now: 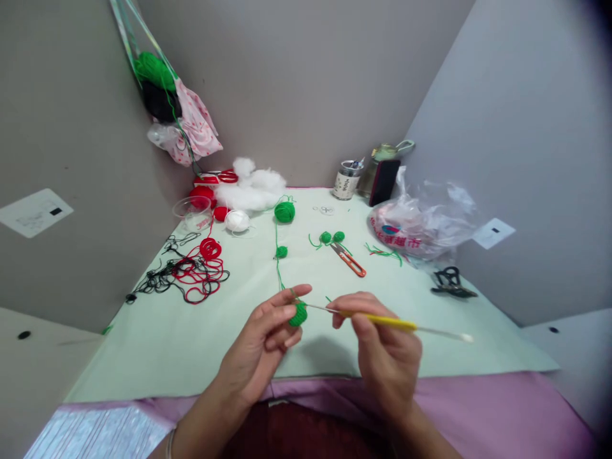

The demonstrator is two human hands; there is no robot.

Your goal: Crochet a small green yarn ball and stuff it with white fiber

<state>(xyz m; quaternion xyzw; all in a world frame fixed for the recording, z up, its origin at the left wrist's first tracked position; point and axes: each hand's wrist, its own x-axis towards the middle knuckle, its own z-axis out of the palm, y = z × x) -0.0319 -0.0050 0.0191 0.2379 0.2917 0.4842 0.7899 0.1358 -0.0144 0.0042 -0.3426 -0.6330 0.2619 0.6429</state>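
Between the thumb and fingers of my left hand [268,338] is a small green crochet piece [298,315], rounded in shape. My right hand [382,347] grips the yellow handle of a crochet hook [392,321]. The hook's thin metal tip reaches the top edge of the green piece; whether a loop sits on it is too small to tell. Green yarn [277,268] runs from my left fingers back past a small green crocheted piece [282,252] toward a green yarn ball [284,211] on the table.
Orange thread snips [349,259] lie beyond my hands beside two small green balls [331,237]. Tangled black and red yarn [191,274] spreads at left, with white stuffing [253,188] behind. A plastic bag [421,223], a phone [385,182], a pen tin [347,180] and a black clip [452,284] stand at right.
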